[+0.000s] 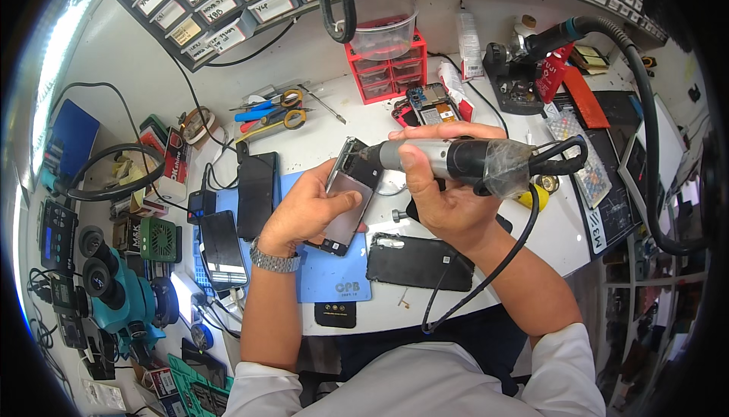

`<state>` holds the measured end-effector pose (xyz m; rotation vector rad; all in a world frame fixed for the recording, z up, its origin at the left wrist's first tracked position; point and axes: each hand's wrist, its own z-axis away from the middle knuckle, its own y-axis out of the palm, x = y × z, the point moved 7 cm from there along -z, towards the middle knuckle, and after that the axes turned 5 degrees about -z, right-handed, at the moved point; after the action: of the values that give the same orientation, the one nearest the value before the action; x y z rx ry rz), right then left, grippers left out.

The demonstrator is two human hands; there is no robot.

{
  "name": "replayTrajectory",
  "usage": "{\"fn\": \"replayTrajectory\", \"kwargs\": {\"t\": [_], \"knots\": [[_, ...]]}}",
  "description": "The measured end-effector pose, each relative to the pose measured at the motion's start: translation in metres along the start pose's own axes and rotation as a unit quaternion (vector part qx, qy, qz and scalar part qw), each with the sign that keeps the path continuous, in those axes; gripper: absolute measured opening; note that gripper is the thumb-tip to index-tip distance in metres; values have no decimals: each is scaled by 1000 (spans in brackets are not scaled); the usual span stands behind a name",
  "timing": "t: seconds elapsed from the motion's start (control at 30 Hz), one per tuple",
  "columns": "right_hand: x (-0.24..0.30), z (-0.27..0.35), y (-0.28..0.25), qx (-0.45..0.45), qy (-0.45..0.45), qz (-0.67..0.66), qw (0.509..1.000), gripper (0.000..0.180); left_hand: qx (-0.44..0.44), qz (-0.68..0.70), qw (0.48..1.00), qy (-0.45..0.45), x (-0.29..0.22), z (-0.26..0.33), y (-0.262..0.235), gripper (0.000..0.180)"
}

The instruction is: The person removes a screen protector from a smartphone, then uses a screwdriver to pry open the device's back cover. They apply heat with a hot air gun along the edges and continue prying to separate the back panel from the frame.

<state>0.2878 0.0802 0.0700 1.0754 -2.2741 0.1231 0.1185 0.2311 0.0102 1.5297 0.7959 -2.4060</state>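
My left hand (304, 208) is closed around an opened phone (351, 193), thumb lying over its silver inner panel. The phone is held tilted above a blue mat (315, 269). In my right hand (448, 208) is a grey and black rotary tool (425, 156), with clear tape wrapped round its cable end. Its nose points left and meets, or nearly meets, the phone's upper part; the exact contact is hard to make out. Below my right hand lies a black phone back cover (418, 263). A dark phone (257, 195) rests left of my left hand.
The tool's black cable (493, 276) loops beside my right forearm. Scissors (295, 118) and hand tools lie at the back, near a red drawer box (372, 90) and an opened phone (434, 105). A teal microscope (125, 295) stands left; a hot-air holder (516, 86) stands back right.
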Motion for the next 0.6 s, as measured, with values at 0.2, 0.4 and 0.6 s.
{"fn": "replayTrajectory", "kwargs": {"t": [0.2,0.4,0.6], "knots": [[1,0,1,-37,20,-65,997,43,-8,13,1000,26,-6,1,2,50],[6,1,-2,9,-1,4,1000,39,1,18,999,26,0,0,0,53],[8,5,1,22,0,-5,1000,41,4,23,1000,11,-6,2,1,54]]}}
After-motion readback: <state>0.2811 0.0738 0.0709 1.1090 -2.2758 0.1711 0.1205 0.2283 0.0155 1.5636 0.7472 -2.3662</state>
